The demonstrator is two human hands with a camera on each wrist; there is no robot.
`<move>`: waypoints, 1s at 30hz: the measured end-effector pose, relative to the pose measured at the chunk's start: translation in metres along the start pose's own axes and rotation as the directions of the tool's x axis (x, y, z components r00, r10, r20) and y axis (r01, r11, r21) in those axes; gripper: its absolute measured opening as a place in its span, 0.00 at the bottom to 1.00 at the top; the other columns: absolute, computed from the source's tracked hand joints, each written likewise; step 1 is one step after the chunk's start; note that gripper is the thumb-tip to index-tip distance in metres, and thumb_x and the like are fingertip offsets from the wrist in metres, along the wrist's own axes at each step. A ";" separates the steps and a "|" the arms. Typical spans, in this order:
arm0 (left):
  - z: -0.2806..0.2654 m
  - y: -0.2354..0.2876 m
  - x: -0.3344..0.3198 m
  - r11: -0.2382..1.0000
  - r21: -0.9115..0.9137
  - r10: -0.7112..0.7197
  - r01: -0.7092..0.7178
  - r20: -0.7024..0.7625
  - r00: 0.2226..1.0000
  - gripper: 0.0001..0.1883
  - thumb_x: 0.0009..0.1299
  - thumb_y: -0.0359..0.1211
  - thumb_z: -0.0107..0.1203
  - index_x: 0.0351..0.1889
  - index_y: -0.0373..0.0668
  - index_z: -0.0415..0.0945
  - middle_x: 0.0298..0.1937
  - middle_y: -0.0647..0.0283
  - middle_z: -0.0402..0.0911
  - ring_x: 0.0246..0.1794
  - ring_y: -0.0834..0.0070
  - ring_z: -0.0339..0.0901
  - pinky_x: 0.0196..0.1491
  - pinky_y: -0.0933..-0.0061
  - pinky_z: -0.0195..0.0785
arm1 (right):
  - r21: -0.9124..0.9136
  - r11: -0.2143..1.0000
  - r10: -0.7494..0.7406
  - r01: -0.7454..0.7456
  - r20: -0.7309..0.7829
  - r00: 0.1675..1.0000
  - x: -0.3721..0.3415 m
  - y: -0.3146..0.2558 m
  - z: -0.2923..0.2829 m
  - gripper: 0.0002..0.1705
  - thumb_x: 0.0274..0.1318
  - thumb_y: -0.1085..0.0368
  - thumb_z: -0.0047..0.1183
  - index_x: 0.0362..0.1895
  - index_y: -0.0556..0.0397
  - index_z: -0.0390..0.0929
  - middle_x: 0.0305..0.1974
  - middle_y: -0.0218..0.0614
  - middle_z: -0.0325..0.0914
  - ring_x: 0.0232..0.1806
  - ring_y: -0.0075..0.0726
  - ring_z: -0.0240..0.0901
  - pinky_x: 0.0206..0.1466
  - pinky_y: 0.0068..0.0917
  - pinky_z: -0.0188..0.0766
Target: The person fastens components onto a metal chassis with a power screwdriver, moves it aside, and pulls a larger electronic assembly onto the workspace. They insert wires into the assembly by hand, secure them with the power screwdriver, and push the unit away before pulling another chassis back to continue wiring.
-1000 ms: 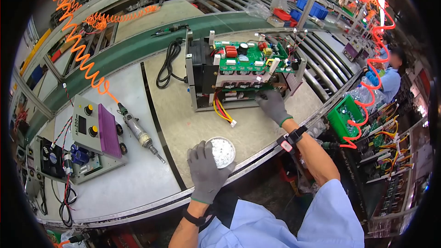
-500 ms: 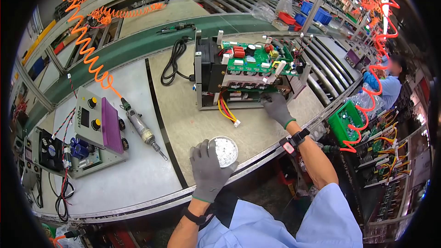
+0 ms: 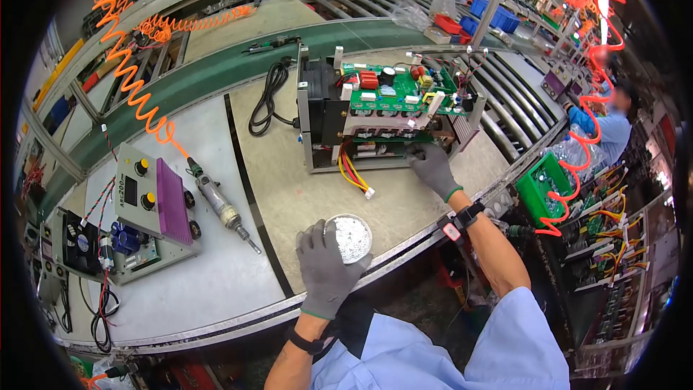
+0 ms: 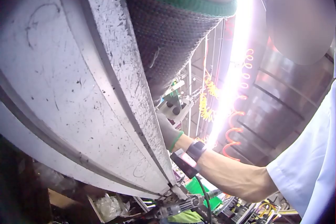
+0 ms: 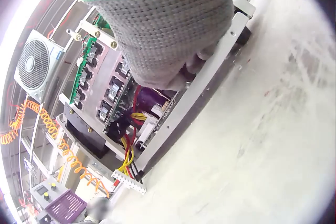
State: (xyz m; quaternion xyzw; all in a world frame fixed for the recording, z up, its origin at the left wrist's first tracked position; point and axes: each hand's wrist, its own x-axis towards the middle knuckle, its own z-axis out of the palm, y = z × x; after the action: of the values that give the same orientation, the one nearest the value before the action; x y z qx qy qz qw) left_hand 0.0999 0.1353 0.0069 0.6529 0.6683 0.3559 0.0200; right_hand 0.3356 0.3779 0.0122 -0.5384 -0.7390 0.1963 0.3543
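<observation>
In the head view, my gloved left hand (image 3: 325, 278) curls round the near left side of a round white dish (image 3: 369, 240) full of small shiny pieces. The dish stands near the bench's front edge. My gloved right hand (image 3: 433, 167) reaches into the lower right front of an open welding machine (image 3: 344, 123) with a green circuit board (image 3: 377, 91) on top. The right wrist view shows that glove (image 5: 168, 35) over the metal base rail (image 5: 197, 85), its fingertips partly hidden inside; I cannot tell what they hold. Yellow and red wires (image 3: 349, 170) with a white connector hang out in front.
A pneumatic screwdriver (image 3: 219, 204) on an orange coiled hose lies left of the dark bench gap. Beyond it sits a second welding machine (image 3: 131, 202) with a purple side. A black power cord (image 3: 267, 105) loops behind. Rollers (image 3: 498, 105) and a green bin (image 3: 541, 191) are at right.
</observation>
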 end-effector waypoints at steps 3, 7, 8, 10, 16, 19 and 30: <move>0.004 -0.002 -0.001 1.000 0.019 0.007 -0.007 -0.014 1.000 0.46 0.48 0.51 0.76 0.61 0.32 0.71 0.61 0.44 0.74 0.62 0.45 0.69 0.70 0.43 0.58 | 0.008 1.000 0.006 -0.006 -0.036 0.999 -0.001 0.000 0.001 0.13 0.58 0.61 0.61 0.42 0.56 0.87 0.39 0.48 0.87 0.39 0.47 0.86 0.45 0.36 0.79; 0.004 -0.002 -0.001 1.000 0.017 0.017 -0.016 -0.018 1.000 0.46 0.49 0.50 0.76 0.61 0.32 0.71 0.61 0.44 0.74 0.61 0.45 0.69 0.69 0.43 0.59 | -0.015 0.998 -0.060 0.059 -0.031 0.998 0.000 0.009 0.001 0.14 0.59 0.61 0.62 0.45 0.55 0.87 0.40 0.49 0.87 0.41 0.51 0.85 0.47 0.39 0.78; 0.003 -0.001 -0.001 1.000 0.017 0.018 -0.018 -0.017 1.000 0.46 0.49 0.50 0.76 0.61 0.32 0.71 0.60 0.44 0.74 0.61 0.45 0.69 0.68 0.43 0.60 | -0.022 0.998 -0.062 0.061 -0.019 0.998 0.001 0.011 0.001 0.15 0.59 0.60 0.62 0.46 0.55 0.87 0.40 0.50 0.86 0.42 0.52 0.85 0.47 0.39 0.78; 0.002 -0.001 0.000 1.000 0.021 0.023 -0.022 -0.017 1.000 0.46 0.50 0.49 0.76 0.61 0.32 0.71 0.60 0.43 0.74 0.60 0.44 0.69 0.68 0.43 0.61 | -0.034 0.997 -0.063 0.063 -0.005 0.998 0.002 0.012 0.001 0.15 0.59 0.60 0.62 0.46 0.55 0.87 0.41 0.51 0.86 0.43 0.54 0.84 0.48 0.40 0.78; 0.003 -0.001 0.000 0.999 0.020 0.037 -0.036 -0.025 0.999 0.45 0.50 0.49 0.76 0.61 0.32 0.71 0.60 0.43 0.74 0.60 0.44 0.69 0.67 0.43 0.61 | -0.211 0.948 -0.263 0.237 -0.104 0.959 -0.002 0.020 0.012 0.13 0.60 0.58 0.61 0.42 0.52 0.86 0.37 0.49 0.84 0.40 0.58 0.82 0.45 0.47 0.77; 0.003 -0.001 0.000 0.999 0.016 0.036 -0.036 -0.027 0.999 0.45 0.49 0.48 0.76 0.61 0.32 0.71 0.60 0.43 0.74 0.60 0.45 0.69 0.67 0.43 0.61 | -0.299 0.906 -0.344 0.299 -0.109 0.933 -0.002 0.025 0.017 0.12 0.61 0.57 0.60 0.42 0.50 0.85 0.36 0.46 0.83 0.38 0.57 0.80 0.43 0.49 0.76; 0.003 -0.001 -0.001 0.999 0.012 0.042 -0.042 -0.025 0.999 0.45 0.49 0.48 0.76 0.62 0.32 0.70 0.60 0.43 0.73 0.60 0.44 0.69 0.66 0.44 0.61 | -0.175 0.971 -0.179 0.164 -0.078 0.981 -0.001 0.014 0.010 0.14 0.61 0.56 0.61 0.44 0.52 0.86 0.39 0.47 0.85 0.43 0.55 0.82 0.47 0.45 0.78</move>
State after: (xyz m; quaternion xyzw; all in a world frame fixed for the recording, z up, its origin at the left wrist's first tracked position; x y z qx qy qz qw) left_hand 0.1002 0.1357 0.0039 0.6624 0.6565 0.3609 0.0003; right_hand 0.3374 0.3824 -0.0044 -0.5090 -0.7792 0.0766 0.3576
